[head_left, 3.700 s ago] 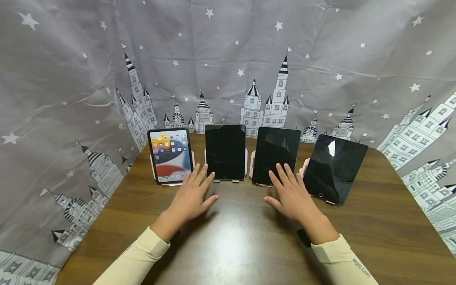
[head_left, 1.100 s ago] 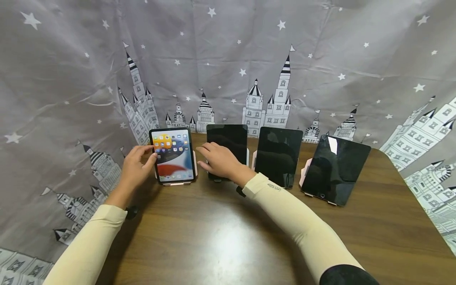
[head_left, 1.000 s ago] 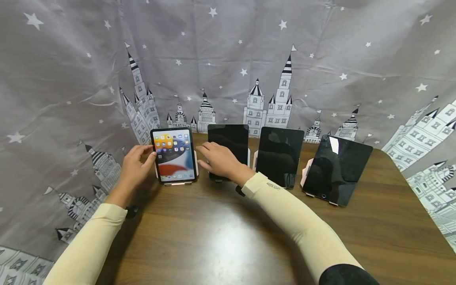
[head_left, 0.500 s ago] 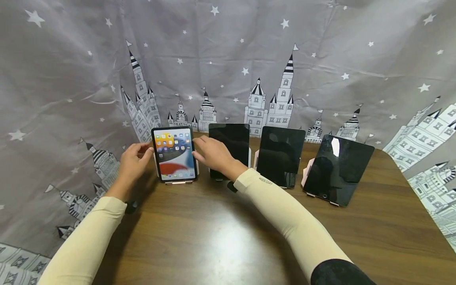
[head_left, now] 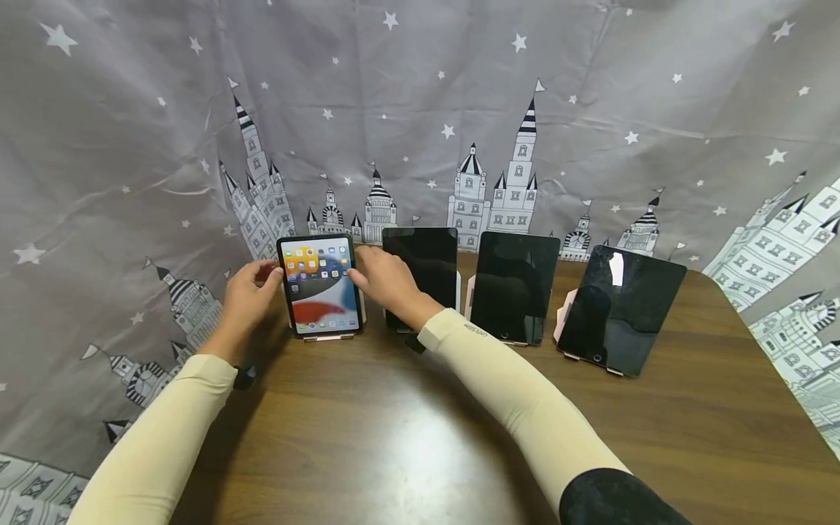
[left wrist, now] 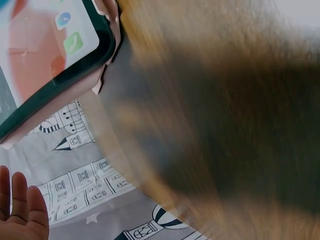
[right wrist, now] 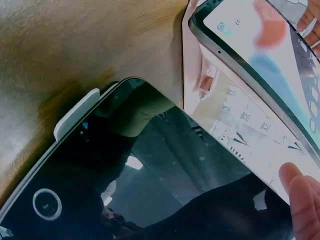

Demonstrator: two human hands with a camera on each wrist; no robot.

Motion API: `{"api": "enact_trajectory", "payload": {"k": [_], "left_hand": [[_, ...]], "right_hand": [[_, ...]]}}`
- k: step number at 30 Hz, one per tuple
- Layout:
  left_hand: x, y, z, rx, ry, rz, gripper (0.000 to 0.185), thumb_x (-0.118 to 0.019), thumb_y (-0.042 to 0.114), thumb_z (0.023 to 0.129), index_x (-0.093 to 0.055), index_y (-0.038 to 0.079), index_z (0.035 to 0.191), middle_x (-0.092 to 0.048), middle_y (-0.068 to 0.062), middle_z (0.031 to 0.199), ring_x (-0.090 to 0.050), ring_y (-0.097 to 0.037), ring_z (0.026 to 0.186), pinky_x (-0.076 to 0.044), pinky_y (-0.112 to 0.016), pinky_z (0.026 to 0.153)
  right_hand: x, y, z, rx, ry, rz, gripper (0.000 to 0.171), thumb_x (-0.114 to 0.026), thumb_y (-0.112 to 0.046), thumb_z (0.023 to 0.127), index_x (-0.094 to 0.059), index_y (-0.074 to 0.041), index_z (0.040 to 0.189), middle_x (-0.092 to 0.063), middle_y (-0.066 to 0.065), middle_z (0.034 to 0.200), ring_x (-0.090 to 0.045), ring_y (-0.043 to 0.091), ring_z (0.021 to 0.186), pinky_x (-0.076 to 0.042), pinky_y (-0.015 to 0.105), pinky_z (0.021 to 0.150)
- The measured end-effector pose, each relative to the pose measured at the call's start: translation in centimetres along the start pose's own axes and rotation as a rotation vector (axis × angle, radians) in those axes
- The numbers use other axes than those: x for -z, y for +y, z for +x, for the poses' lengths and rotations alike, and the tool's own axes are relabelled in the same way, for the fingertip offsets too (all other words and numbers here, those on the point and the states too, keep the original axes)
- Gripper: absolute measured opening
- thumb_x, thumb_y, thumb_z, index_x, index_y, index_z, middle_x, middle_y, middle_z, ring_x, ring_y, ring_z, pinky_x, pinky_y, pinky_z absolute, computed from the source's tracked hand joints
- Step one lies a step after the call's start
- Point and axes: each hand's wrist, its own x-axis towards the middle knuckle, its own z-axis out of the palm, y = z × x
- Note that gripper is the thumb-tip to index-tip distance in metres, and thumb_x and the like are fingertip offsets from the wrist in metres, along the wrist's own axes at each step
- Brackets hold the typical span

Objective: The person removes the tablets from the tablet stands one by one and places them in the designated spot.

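Note:
A tablet (head_left: 321, 286) with a lit home screen leans in a pink stand (right wrist: 192, 60) at the left of the row. My left hand (head_left: 249, 295) is at its left side, thumb tip and forefinger close to the edge. In the left wrist view the other fingers (left wrist: 22, 205) are relaxed and apart from the tablet. My right hand (head_left: 389, 281) grips the right edge, thumb over the front and forefinger reaching behind. It passes in front of a second tablet (head_left: 429, 259), whose screen is dark. The lower fingers (right wrist: 300, 200) of that hand hang beside the dark tablet's edge.
Two more dark tablets (head_left: 515, 288) (head_left: 623, 310) lean on stands to the right along the wooden table (head_left: 407, 430). A grey curtain (head_left: 407, 109) printed with castles and stars hangs close behind and along the left side.
From lying over the table, both hands have gone to the lit tablet. In the last second my right hand moved left onto its right edge; my left hand barely shifted.

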Motion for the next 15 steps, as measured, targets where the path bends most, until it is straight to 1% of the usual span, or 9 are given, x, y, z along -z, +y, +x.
{"api": "enact_trajectory", "payload": {"k": [4,7,11,15], "left_hand": [[-0.3,0.18,-0.16,0.024,0.008,-0.004,0.036,-0.058,0.02,0.1,-0.061,-0.008,0.123,-0.064,-0.026,0.108,-0.059,-0.033,0.096,-0.047,-0.035,0.085],[-0.63,0.46,-0.08,0.029,-0.013,-0.022,0.039,-0.057,0.021,0.1,-0.059,-0.008,0.126,-0.063,-0.027,0.11,-0.059,-0.035,0.098,-0.048,-0.046,0.09],[-0.93,0.68,0.05,0.031,-0.035,-0.047,0.041,-0.056,0.023,0.101,-0.057,-0.008,0.129,-0.063,-0.027,0.114,-0.059,-0.037,0.101,-0.047,-0.049,0.093],[-0.72,0.69,-0.07,0.042,-0.023,-0.043,0.041,-0.055,0.023,0.102,-0.057,-0.007,0.13,-0.063,-0.026,0.114,-0.06,-0.036,0.101,-0.047,-0.05,0.093]], "right_hand": [[-0.44,0.11,0.21,0.0,-0.003,0.062,0.044,-0.061,-0.034,0.099,-0.058,-0.003,0.13,-0.067,0.01,0.119,-0.066,0.023,0.099,-0.054,0.037,0.084],[-0.61,0.19,0.27,-0.021,-0.004,0.073,0.045,-0.062,-0.033,0.098,-0.058,-0.002,0.13,-0.066,0.011,0.118,-0.066,0.024,0.099,-0.054,0.037,0.084],[-0.73,0.15,0.29,-0.051,0.001,0.078,0.044,-0.065,-0.03,0.097,-0.058,-0.002,0.13,-0.066,0.011,0.117,-0.065,0.024,0.102,-0.053,0.038,0.085],[-1.01,-0.18,0.41,-0.039,0.007,0.103,0.042,-0.065,-0.029,0.097,-0.057,-0.002,0.128,-0.066,0.012,0.112,-0.064,0.024,0.1,-0.053,0.038,0.083]]}}
